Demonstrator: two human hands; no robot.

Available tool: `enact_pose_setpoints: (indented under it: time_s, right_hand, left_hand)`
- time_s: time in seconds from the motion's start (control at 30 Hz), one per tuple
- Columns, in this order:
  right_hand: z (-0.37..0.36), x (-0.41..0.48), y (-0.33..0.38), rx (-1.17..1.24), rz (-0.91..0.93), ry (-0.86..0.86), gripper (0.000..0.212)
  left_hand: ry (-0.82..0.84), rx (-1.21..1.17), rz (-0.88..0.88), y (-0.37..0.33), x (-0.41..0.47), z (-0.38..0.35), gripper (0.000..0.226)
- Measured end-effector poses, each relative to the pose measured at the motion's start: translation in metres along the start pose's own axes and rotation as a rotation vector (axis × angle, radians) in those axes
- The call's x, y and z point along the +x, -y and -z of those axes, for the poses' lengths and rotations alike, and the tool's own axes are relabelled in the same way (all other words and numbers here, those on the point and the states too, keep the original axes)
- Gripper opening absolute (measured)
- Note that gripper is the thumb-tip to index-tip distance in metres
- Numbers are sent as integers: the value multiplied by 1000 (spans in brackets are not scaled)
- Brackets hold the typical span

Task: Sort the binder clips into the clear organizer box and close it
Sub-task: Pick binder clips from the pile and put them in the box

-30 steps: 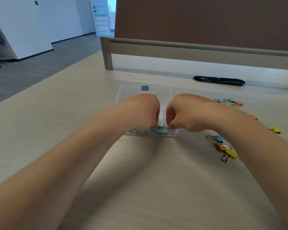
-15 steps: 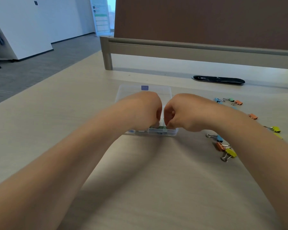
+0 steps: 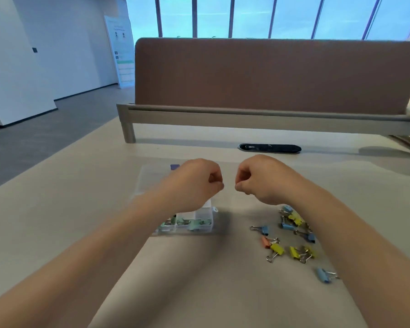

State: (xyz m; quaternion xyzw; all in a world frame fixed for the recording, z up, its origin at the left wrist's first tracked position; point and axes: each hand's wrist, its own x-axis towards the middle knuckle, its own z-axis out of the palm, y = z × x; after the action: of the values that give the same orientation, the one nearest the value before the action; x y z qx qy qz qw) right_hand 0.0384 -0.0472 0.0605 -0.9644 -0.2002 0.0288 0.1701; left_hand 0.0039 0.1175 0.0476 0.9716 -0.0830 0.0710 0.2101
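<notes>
Beige desk [image 3: 57, 221], brown divider [image 3: 270, 74], windows; left hand [image 3: 197, 183], right hand [image 3: 258, 178] curled, empty.

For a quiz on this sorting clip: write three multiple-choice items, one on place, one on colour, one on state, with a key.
1. Where do the loose binder clips lie?
A. Right of the organizer box
B. Left of it
C. On its lid

2. What colour are the clips in the organizer box front compartments?
A. Yellow
B. Green
C. Orange

3. How is the right hand?
A. Flat on the table
B. Curled, held above the table
C. Gripping the box

Key: 1 A, the loose clips sit on the table under the right forearm. 2 B, green clips show through the clear wall. 3 B, like the left hand, its fingers are curled, clear of the box.
</notes>
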Motion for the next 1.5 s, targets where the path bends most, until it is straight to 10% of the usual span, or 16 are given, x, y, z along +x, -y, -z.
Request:
enact_pose_setpoints:
  time_s: [0.8,1.5]
  right_hand:
    - [-7,55,-150,23,-285,-150,44]
    - [-2,31,-135,-13,-263,-72,19]
  left_hand:
    - [452,293,-105,-66,101,-70,42]
    - [257,-27,-72,-65,79,-70,8]
